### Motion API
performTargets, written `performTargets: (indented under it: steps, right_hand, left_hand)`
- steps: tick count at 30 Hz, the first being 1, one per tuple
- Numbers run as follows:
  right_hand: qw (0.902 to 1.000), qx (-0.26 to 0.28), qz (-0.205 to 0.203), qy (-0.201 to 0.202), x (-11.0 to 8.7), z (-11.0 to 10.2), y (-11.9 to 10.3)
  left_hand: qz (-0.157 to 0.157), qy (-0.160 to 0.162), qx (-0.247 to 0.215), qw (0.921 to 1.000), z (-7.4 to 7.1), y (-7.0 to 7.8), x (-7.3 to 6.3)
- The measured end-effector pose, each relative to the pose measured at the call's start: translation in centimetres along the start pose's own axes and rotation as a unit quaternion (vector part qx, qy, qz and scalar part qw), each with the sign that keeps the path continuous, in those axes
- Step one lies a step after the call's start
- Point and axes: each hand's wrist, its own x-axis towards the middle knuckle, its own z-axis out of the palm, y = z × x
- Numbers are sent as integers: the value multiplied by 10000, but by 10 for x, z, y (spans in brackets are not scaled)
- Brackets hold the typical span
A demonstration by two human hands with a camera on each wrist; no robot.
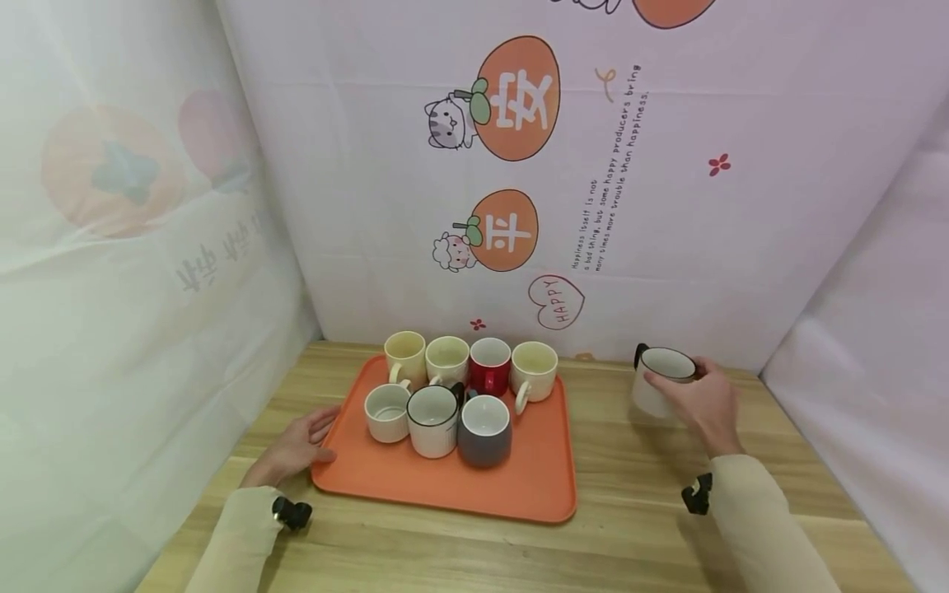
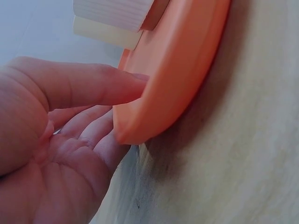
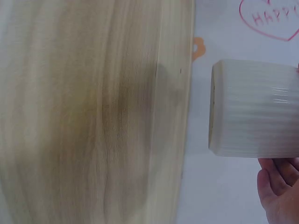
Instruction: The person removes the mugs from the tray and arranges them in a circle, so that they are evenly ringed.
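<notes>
My right hand point(image 1: 708, 403) grips a white mug point(image 1: 652, 397) with a dark rim and black handle, right of the tray. In the right wrist view the ribbed white mug point(image 3: 257, 109) is off the wooden table, with fingers point(image 3: 275, 179) beside it. At the left, my left hand point(image 1: 292, 445) pinches the edge of an orange tray point(image 1: 534, 486). The left wrist view has the thumb point(image 2: 103, 86) over the rim of the tray point(image 2: 173, 84) and the other fingers partly hidden beneath it. Several mugs stand upright on the tray, including a grey mug point(image 1: 484, 441).
Along the tray's back stand cream mugs point(image 1: 535, 371) and a red mug point(image 1: 491, 366). In front of them are a white cup point(image 1: 387, 412) and a black-rimmed white mug point(image 1: 433, 422). A printed cloth point(image 1: 371, 206) hangs behind the wooden table point(image 1: 415, 552).
</notes>
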Motion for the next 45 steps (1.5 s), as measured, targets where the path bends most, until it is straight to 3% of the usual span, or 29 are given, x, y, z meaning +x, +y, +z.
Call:
performTargets:
  steps: [10, 22, 29, 35, 45]
  right_hand:
    - [9971, 407, 594, 226, 17, 11, 19]
    - [9959, 497, 552, 521, 15, 25, 44]
    - [9954, 472, 608, 571, 12, 28, 47]
    - [9964, 352, 749, 202, 8, 23, 42]
    - [9959, -541, 127, -713, 8, -10, 31]
  left_hand:
    - [6, 16, -22, 10000, 0, -2, 1]
    - [22, -16, -78, 10000, 1, 1, 1]
    - [-8, -25, -111, 9999, 1, 1, 1]
    - [56, -71, -110, 9999, -1, 0, 1]
    - [59, -135, -135, 9998, -3, -1, 1]
